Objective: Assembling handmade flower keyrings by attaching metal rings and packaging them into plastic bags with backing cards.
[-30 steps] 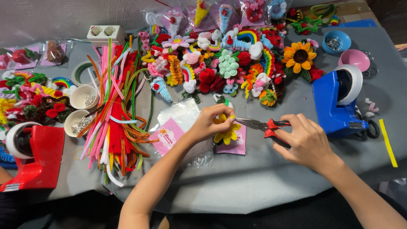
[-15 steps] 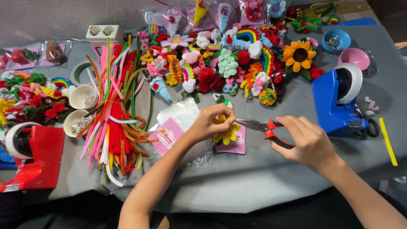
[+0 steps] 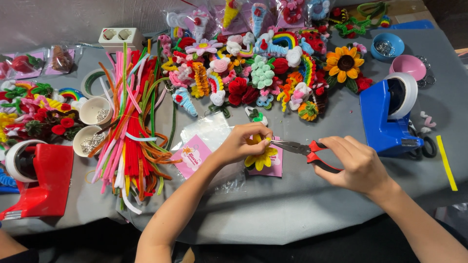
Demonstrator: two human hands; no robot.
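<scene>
My left hand [image 3: 243,142] pinches a yellow pipe-cleaner flower [image 3: 261,158] that lies on a pink card [image 3: 276,163] on the grey table. My right hand [image 3: 356,163] grips red-handled pliers [image 3: 304,148], whose thin metal jaws point left and meet the flower just under my left fingertips. A second pink card [image 3: 192,161] in a clear plastic sleeve lies to the left of my left hand.
A heap of coloured pipe cleaners [image 3: 131,131] lies at left, next to two small white bowls [image 3: 95,110]. Finished pipe-cleaner flowers and rainbows [image 3: 263,73] crowd the far side. A blue tape dispenser [image 3: 387,114] stands right, a red one [image 3: 36,178] at front left.
My hands and the pliers have barely shifted; the plier jaws stay at the flower.
</scene>
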